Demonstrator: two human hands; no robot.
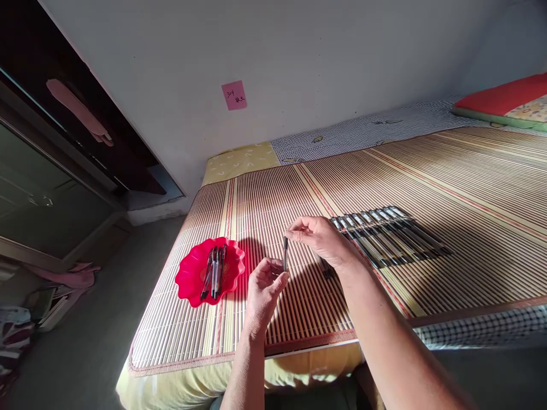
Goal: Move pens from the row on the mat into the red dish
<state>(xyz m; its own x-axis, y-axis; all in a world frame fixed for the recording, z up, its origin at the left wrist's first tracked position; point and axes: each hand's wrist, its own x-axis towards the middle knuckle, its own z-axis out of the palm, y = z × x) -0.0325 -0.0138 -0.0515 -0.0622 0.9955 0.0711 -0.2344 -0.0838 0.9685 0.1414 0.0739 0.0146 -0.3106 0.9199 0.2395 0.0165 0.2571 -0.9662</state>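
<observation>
Both hands are on a dark, slim pen (285, 254), held upright above the striped mat. My left hand (265, 287) pinches its lower end between thumb and fingers. At the top end, the fingertips of my right hand (318, 238) are closed on it. Left of my hands lies a red scalloped plate (188, 279) with several black-and-clear pens (216, 270) in it. Beyond my right wrist, several dark pens (388, 233) lie side by side in a slanted row. Some small black pieces (328, 269), partly hidden by my right forearm, lie on the mat.
The slatted mat (265, 205) covers a bed, with its front edge close to me. A folded red bedding piece (499, 97) lies at the far right. A pink note (234, 95) is on the wall behind. At the left are a glass-fronted cabinet (38, 193) and floor.
</observation>
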